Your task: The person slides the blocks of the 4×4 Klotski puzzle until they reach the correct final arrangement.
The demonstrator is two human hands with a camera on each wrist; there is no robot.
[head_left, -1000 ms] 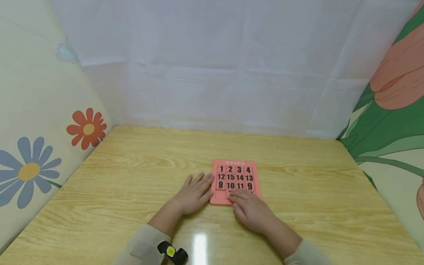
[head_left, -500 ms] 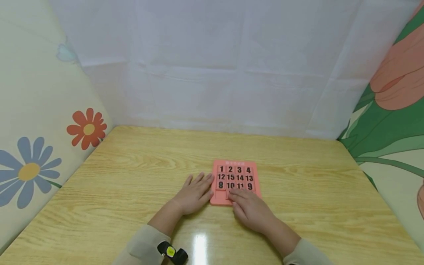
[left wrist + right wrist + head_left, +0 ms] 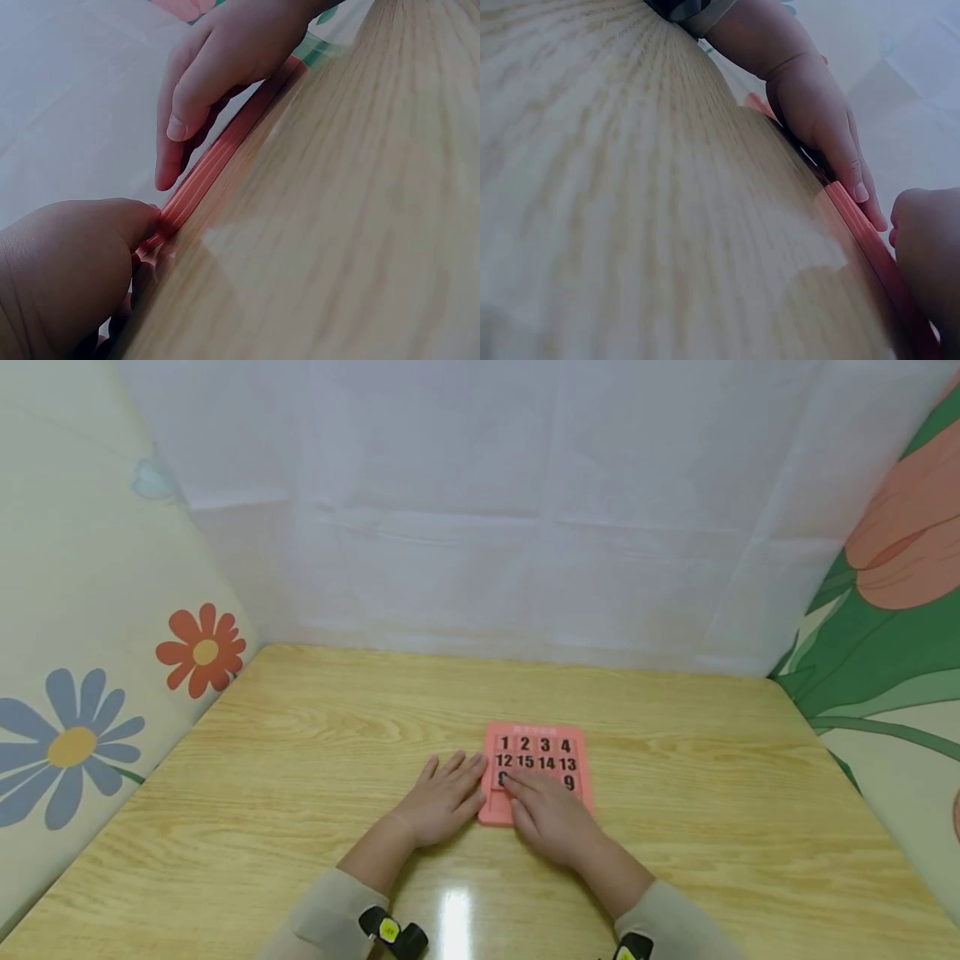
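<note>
A pink sliding number puzzle (image 3: 497,814) lies flat on the wooden table, its black-numbered tiles set in rows. The top row reads 1, 2, 3, 4 and the second 12, 15, 14, 13. My left hand (image 3: 442,800) rests palm down with its fingers straight, thumb and fingertips touching the puzzle's left edge. Over the lower rows lies my right hand (image 3: 557,818), fingertips on or just above the 8 tile (image 3: 502,780). It hides most of the lower tiles; the 9 tile (image 3: 569,782) shows beside it. The left wrist view shows the puzzle's pink side (image 3: 206,176) beneath the right fingers.
The wooden table (image 3: 337,718) extends around the puzzle. A white cloth (image 3: 450,527) hangs behind it, and flower-printed panels (image 3: 97,610) stand at the sides. Black bands (image 3: 393,932) are worn on both wrists.
My right hand has moved left and slightly away from me across the puzzle, from the bottom row up to the 8 tile. My left hand stays at the puzzle's edge.
</note>
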